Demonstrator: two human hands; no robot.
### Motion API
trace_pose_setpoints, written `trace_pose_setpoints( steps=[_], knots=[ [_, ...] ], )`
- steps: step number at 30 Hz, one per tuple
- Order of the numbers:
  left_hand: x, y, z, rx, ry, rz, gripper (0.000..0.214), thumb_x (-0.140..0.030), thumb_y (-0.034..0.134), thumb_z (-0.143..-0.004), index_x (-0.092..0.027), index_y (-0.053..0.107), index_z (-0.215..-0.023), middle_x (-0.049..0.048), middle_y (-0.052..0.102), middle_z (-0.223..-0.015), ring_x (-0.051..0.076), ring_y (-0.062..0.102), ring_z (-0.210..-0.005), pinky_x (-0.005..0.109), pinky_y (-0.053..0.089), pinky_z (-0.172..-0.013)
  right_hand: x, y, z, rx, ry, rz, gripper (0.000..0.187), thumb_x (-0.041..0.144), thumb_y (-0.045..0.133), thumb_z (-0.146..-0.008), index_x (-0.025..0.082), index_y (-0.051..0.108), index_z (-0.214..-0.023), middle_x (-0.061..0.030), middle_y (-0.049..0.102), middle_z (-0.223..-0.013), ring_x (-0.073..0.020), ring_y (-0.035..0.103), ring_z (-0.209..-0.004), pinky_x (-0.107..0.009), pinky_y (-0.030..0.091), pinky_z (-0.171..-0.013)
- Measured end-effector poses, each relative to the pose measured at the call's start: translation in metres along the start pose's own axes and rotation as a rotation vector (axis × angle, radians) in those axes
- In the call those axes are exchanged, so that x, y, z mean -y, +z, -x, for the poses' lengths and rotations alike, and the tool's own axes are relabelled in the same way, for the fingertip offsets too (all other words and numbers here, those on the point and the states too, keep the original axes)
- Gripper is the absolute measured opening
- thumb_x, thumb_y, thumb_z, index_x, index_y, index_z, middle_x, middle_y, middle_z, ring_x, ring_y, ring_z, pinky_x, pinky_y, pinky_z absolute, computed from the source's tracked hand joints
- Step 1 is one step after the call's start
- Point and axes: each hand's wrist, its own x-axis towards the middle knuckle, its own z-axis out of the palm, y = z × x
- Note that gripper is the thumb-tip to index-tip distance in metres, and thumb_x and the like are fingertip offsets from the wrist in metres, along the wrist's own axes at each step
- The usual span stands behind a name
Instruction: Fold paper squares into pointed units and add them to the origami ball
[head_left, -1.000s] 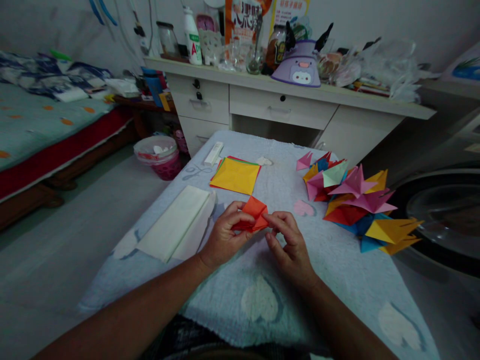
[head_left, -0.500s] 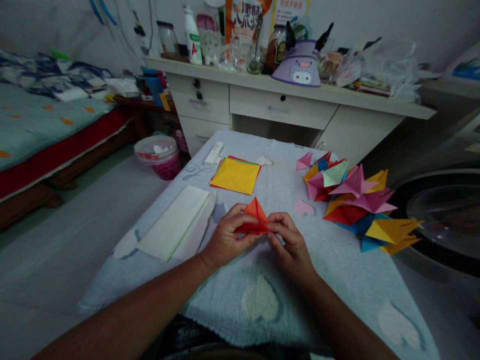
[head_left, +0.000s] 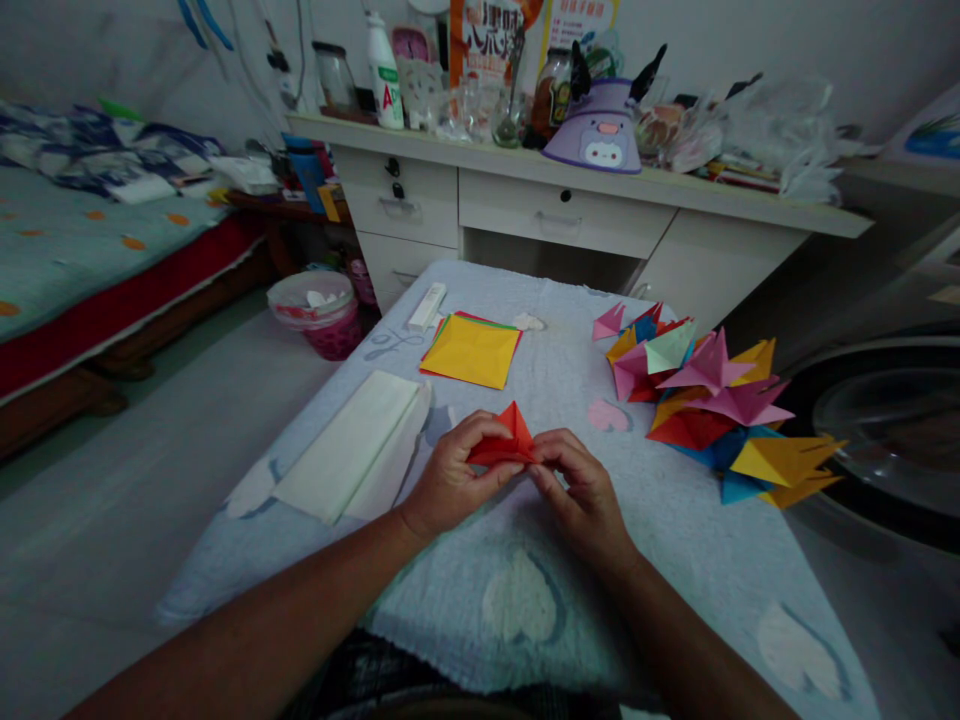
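Observation:
My left hand [head_left: 450, 478] and my right hand [head_left: 583, 495] both pinch a folded piece of orange-red paper [head_left: 506, 443] just above the towel-covered table [head_left: 525, 600]. The paper stands as a small pointed triangle between my fingertips. A stack of square coloured sheets [head_left: 471, 350], yellow on top, lies a little beyond my hands. To the right sits a pile of folded pointed paper pieces [head_left: 705, 400] in pink, yellow, red and blue.
A folded white cloth or paper [head_left: 352, 445] lies at the left of the table, a white tube [head_left: 427, 305] and scissors [head_left: 394, 343] near the far left corner. A cluttered white desk [head_left: 570, 205] stands behind, a bed [head_left: 90, 260] to the left, a pink bin [head_left: 319, 312] on the floor.
The orange-red paper has been folded from a broader open shape into a narrower upright point. Both hands stayed in about the same place, fingers pressing closer together.

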Motion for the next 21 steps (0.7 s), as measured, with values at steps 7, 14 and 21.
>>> trace_pose_setpoints(
  steps=[7,14,21],
  knots=[
    [-0.002,0.002,0.003,0.018,-0.272,0.200,0.067,-0.018,0.075,-0.076,-0.023,0.042,-0.133,-0.0030,0.066,-0.083,0.011,0.064,-0.072,0.022,0.050,-0.071,-0.005,0.006,0.004,-0.035,0.118,-0.077,0.008,0.022,0.058,-0.091,0.024,0.056,-0.098,-0.0006,0.061,-0.088,-0.0145,0.059,-0.079,-0.028,0.045,-0.071],
    [-0.001,0.001,0.001,0.043,-0.299,0.167,0.049,-0.019,0.073,-0.076,-0.021,0.055,-0.122,-0.0018,0.068,-0.081,0.012,0.065,-0.072,0.022,0.050,-0.069,-0.001,0.003,0.002,0.048,0.130,0.010,0.013,0.028,0.056,-0.093,0.021,0.063,-0.085,-0.0010,0.061,-0.078,-0.0147,0.057,-0.073,-0.028,0.042,-0.068],
    [0.009,-0.003,-0.001,0.048,-0.283,0.166,0.015,-0.027,0.074,-0.077,-0.015,0.067,-0.081,0.0006,0.065,-0.075,0.012,0.059,-0.071,0.024,0.047,-0.067,-0.004,0.003,0.001,0.099,0.085,0.145,0.014,0.024,0.055,-0.092,0.020,0.063,-0.081,-0.0001,0.057,-0.074,-0.0135,0.054,-0.069,-0.026,0.041,-0.066]
  ],
)
